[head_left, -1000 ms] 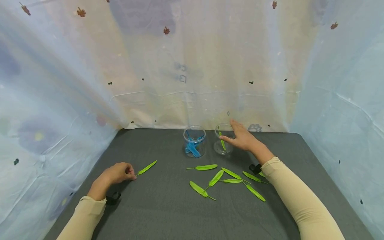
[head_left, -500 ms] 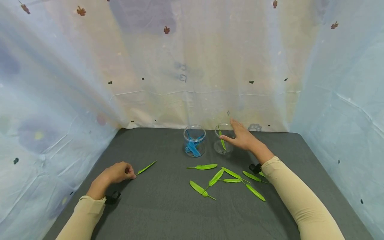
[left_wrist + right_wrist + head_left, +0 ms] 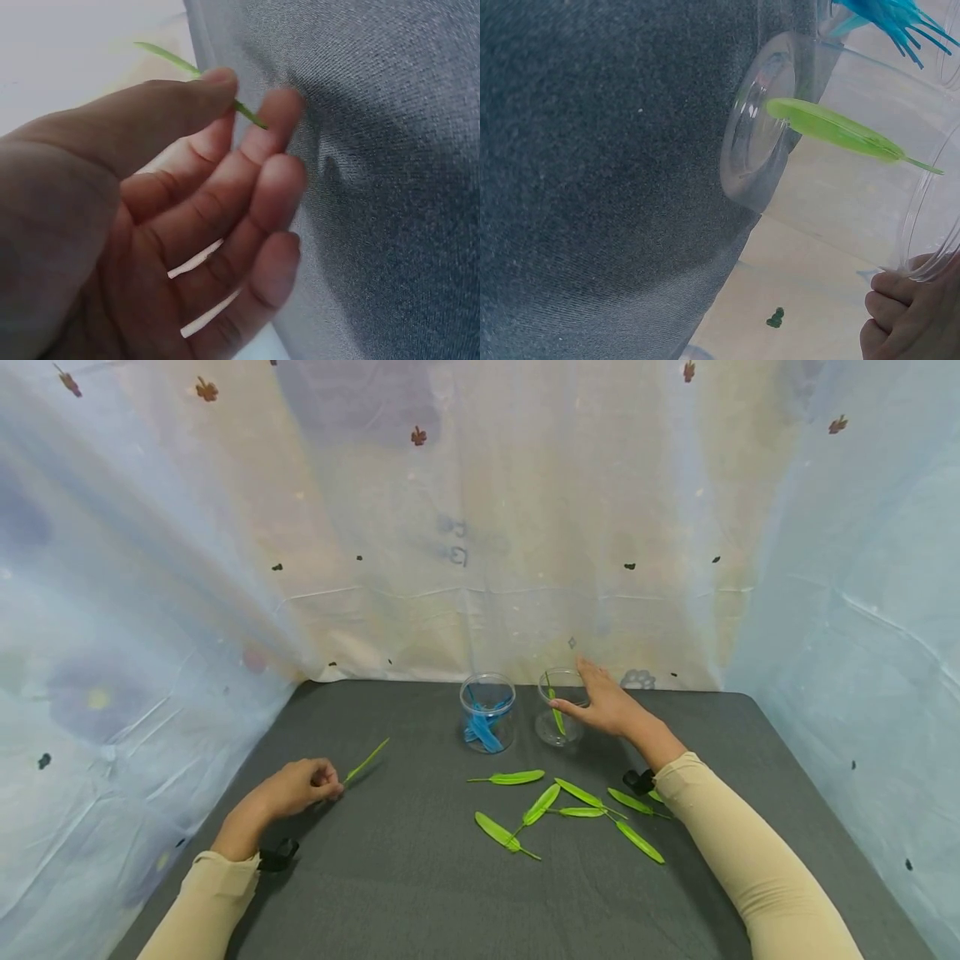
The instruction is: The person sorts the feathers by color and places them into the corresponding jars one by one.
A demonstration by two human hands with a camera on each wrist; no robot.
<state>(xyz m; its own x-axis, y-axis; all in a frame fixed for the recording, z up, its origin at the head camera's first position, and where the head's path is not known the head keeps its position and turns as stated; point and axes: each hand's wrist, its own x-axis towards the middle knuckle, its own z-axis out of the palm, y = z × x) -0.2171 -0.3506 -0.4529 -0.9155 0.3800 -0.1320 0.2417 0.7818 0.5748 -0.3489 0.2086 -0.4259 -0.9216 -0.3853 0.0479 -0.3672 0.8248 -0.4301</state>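
Observation:
My left hand [image 3: 296, 789] pinches a green feather [image 3: 367, 762] by its quill end between thumb and forefinger, above the left part of the table. In the left wrist view that feather [image 3: 169, 56] shows as a thin green strip, its quill end poking out past the thumb. At the back, my right hand [image 3: 611, 706] holds a clear plastic jar [image 3: 840, 195] near its rim, thumb in front and fingers behind. The jar stands upright, with one green feather [image 3: 840, 131] leaning inside.
Left of that jar stands another clear jar [image 3: 487, 706] containing blue feathers [image 3: 483, 732]. Several green feathers [image 3: 517, 777] lie scattered on the dark grey tablecloth [image 3: 420, 877] in front of the jars. A patterned curtain [image 3: 525, 527] hangs around the back and sides.
My left hand has raised the feather slightly; its tip now points more steeply upward, and the feather has turned edge-on. The right hand and jar have stayed put.

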